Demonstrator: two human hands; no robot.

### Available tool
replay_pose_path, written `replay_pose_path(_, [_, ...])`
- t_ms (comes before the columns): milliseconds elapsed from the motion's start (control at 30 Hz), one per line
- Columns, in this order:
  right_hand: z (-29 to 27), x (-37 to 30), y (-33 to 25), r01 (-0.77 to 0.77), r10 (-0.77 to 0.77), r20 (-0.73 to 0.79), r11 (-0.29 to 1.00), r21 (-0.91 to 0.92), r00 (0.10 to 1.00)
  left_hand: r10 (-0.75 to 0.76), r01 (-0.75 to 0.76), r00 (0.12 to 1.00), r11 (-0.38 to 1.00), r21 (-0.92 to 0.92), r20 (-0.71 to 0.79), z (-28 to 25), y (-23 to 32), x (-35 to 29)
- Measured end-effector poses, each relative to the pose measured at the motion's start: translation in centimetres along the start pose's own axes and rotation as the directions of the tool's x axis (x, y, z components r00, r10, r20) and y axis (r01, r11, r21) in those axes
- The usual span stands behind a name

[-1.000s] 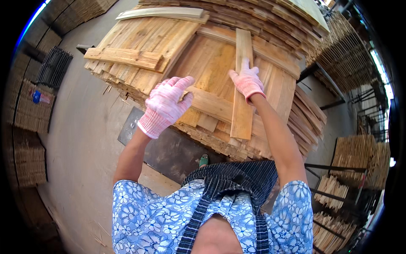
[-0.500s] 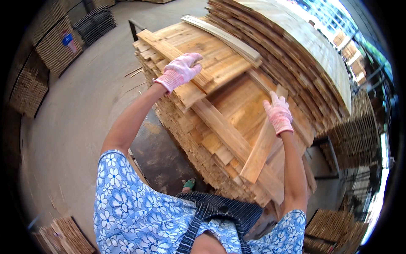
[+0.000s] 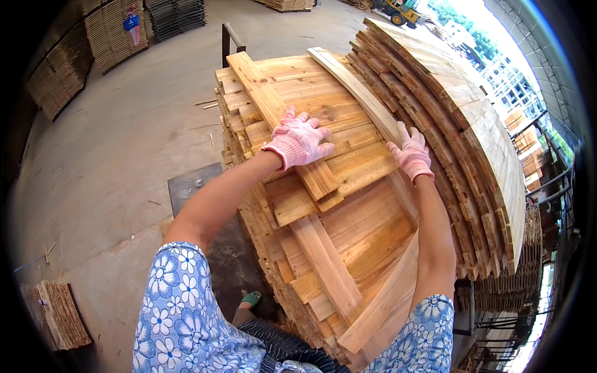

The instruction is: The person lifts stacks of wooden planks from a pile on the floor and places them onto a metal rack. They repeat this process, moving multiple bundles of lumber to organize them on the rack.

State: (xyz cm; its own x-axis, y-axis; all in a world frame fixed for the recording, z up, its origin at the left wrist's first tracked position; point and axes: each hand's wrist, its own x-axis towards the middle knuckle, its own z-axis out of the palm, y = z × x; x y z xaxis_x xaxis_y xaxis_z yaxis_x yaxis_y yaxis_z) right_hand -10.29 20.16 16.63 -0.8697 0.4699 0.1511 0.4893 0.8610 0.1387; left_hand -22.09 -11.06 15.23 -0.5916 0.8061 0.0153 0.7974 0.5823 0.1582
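My left hand [image 3: 300, 140], in a pink-and-white knit glove, lies with its fingers spread over the narrow plank [image 3: 260, 87] along the left side of the upper wooden panel [image 3: 329, 102]. My right hand [image 3: 410, 152], gloved alike, is at the near end of a pale plank [image 3: 354, 84] on the panel's right side, its thumb and fingers on either side of that end. Below lies another board panel [image 3: 357, 230] with a crosspiece [image 3: 329, 264]. A loose plank [image 3: 379, 304] slants across it, partly behind my right forearm.
A taller stack of panels [image 3: 448, 118] rises close on the right. A metal post [image 3: 230, 40] stands behind the pile. Slatted wood stacks [image 3: 115, 37] line the far left, and a yellow vehicle [image 3: 401, 12] is far off. A dark plate [image 3: 217, 248] covers the floor beside the pile.
My right hand has left the loose slanted plank and moved up to the pale plank's end. My left hand has spread its fingers on the left plank. The view has shifted forward.
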Motion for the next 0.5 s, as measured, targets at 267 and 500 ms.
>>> replay_pose_path(267, [1.2, 3.7, -1.7, -0.069, 0.051, 0.19, 0.994, 0.089, 0.98, -0.015, 0.015, 1.0, 1.0, 0.017, -0.002, -0.1, -0.3, -0.5])
replay_pose_path(500, [1.8, 4.0, -1.3, -0.125, 0.117, 0.166, 0.991, 0.042, 0.979, -0.01, 0.01, 1.0, 1.0, -0.015, 0.02, -0.9, 0.5, 0.1])
